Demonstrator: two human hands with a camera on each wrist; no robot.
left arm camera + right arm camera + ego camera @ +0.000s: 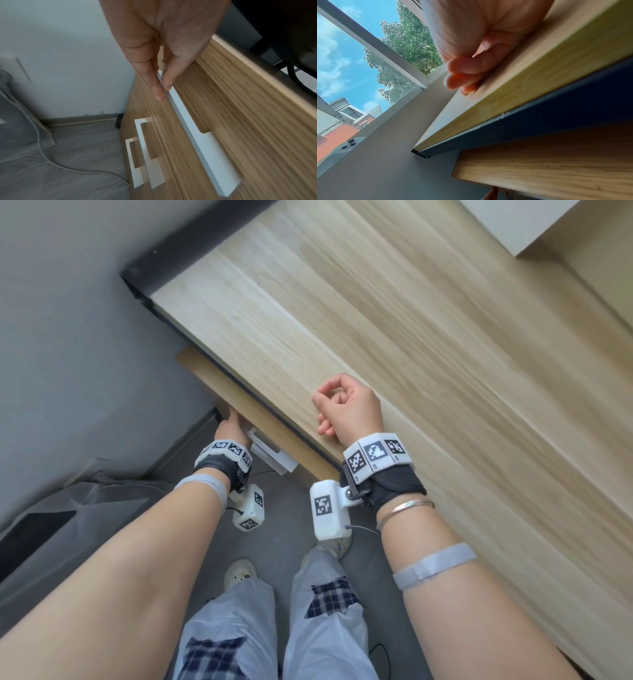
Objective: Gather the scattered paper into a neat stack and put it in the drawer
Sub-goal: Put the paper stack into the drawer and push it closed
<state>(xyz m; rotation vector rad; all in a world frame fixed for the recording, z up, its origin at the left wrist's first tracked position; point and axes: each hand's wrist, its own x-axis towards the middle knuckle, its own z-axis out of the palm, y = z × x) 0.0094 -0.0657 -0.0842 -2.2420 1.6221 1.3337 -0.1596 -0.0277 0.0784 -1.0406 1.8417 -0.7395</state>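
No paper shows in any view. The top drawer (274, 426) of a wood-grain cabinet sits under the desk's (411, 337) front edge, its front (240, 121) blurred in the left wrist view. My left hand (231, 424) reaches down to it. Its straight fingers (159, 93) touch the upper end of the drawer's long white handle (197, 135). My right hand (346, 405) rests on the desk's near edge (539, 81), fingers (464, 67) loosely curled, holding nothing. The inside of the drawer is hidden.
Two lower drawers carry white handles (142, 148). A grey wall (68, 320) closes the left side, with grey fabric (68, 508) and a white cable (51, 162) on the floor. My legs (308, 611) stand before the cabinet. A white panel (513, 220) lies at the desk's far right.
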